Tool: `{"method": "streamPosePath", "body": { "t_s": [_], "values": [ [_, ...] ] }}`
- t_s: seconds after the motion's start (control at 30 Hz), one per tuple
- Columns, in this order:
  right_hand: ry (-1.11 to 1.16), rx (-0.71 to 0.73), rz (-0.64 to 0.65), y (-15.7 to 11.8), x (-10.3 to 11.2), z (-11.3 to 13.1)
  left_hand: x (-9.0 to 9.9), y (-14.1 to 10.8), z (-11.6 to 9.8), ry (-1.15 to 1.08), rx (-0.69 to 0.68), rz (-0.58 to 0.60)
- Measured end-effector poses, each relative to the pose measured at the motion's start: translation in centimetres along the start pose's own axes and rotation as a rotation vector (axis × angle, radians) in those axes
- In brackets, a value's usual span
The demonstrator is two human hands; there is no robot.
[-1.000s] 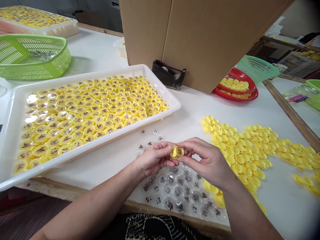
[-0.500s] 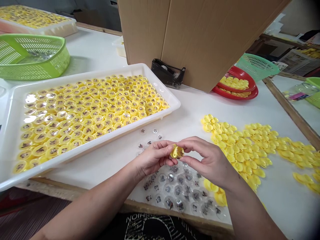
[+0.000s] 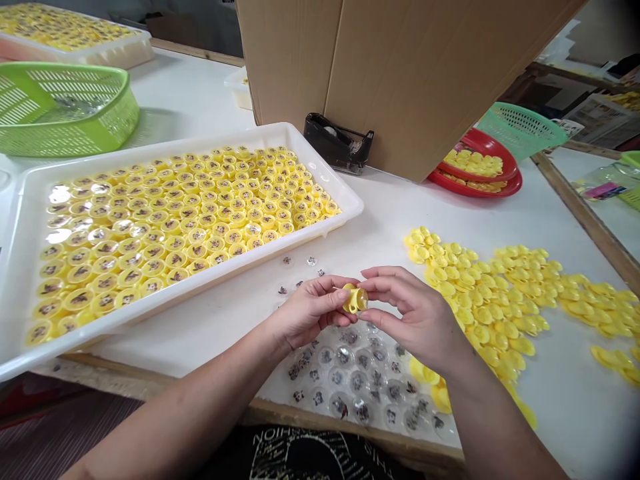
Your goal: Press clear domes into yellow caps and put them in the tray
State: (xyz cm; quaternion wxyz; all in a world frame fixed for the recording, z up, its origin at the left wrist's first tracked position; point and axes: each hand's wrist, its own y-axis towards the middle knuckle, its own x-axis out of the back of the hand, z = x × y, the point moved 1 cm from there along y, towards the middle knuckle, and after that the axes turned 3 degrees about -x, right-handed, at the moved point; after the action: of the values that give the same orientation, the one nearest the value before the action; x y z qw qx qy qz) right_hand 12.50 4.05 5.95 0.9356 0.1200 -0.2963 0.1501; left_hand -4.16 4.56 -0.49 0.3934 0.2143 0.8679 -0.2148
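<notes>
A small yellow cup-shaped piece (image 3: 355, 300) with a clear front is between my two hands above the table. My left hand (image 3: 315, 310) pinches it from the left with thumb and fingers. My right hand (image 3: 413, 310) touches its right side, thumb below and fingertips above. Below my hands lie several clear round discs with printed pictures (image 3: 357, 381). A pile of yellow pieces (image 3: 480, 300) spreads to the right of my right hand. At the left, a white tray (image 3: 345, 195) holds rows of yellow cups with printed tops.
A large cardboard box (image 3: 390, 73) stands behind a black tape dispenser (image 3: 337, 143). Green basket (image 3: 113, 113) at the left, red plates (image 3: 513, 175) and a pale green basket (image 3: 530, 130) at the back right. A wooden strip (image 3: 590, 220) edges the table.
My right hand's fingers have shifted slightly around the yellow piece, which is turned a little. The whole view has shifted slightly.
</notes>
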Motion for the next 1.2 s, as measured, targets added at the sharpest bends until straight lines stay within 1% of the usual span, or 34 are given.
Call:
{"method": "streamPosePath", "body": {
  "t_s": [0.17, 0.37, 0.47, 0.7, 0.8, 0.93, 1.1, 1.2],
  "values": [
    [-0.104, 0.008, 0.019, 0.0, 0.1, 0.0, -0.2, 0.0, 0.0, 0.015, 0.026, -0.008],
    [-0.026, -0.009, 0.057, -0.2, 0.0, 0.4, -0.1, 0.1, 0.0, 0.033, 0.022, -0.017],
    [-0.035, 0.024, 0.067, -0.2, 0.1, 0.6, 0.0, 0.1, 0.1, 0.051, 0.037, -0.009],
    [-0.237, 0.205, 0.090, -0.4, 0.5, 1.2, -0.1, 0.1, 0.2, 0.047, 0.081, 0.036],
    [-0.299, 0.235, 0.108, -0.4, 0.5, 1.4, -0.2, 0.0, 0.1, 0.050, 0.090, 0.050],
    [-0.313, 0.237, 0.107, -0.5, 0.4, 1.4, 0.0, 0.0, 0.2, 0.063, 0.083, 0.040],
    [-0.357, 0.228, 0.089, -0.5, -0.4, 1.0, 0.1, 0.0, 0.3, 0.229, 0.046, 0.013],
    [-0.359, 0.195, 0.024, -0.6, -1.3, 0.7, -0.3, -0.2, -0.1, 0.370, -0.044, 0.011]
  ]
}}
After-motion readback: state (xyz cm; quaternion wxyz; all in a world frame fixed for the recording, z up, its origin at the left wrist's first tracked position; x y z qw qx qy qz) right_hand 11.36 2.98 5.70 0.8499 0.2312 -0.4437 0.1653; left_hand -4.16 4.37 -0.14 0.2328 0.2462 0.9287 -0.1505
